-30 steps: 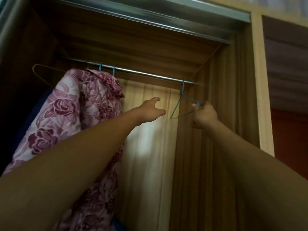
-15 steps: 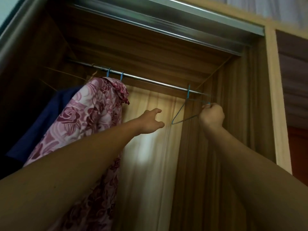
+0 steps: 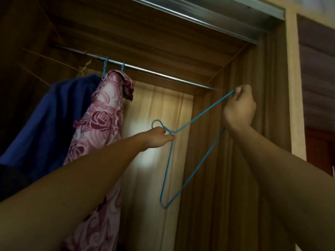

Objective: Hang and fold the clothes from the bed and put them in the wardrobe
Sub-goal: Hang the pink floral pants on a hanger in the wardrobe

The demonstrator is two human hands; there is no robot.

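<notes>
Head view: you are looking up into the wardrobe, and the steel rail is your landmark. Both of your hands are clamped on the empty blue wire hanger, which sits below the rail and clear of it, touching nothing but your fingers.

Your left hand pinches the neck just under the hook, well below the middle of the rail. Your right hand grips one shoulder corner, just under the rail's right end and close to the wardrobe's side panel.

The hanger is turned out of its hanging pose. The hook points left, toward the clothes already on the rail, and the long bottom bar slants steeply from your right hand down to the free corner, the lowest point of the wire. So the long axis runs nearly up and down, not level with the rail.

At the rail's left part, on their own blue hooks, hang a pink floral garment and, left of it, a dark blue garment. Behind, below the rail, is pale fabric, perhaps a curtain; the light is too dim to be sure.

No garment from the bed is in sight, so I judge this hanger is meant for the next one. Level it by the neck in your left hand before loading it.
</notes>
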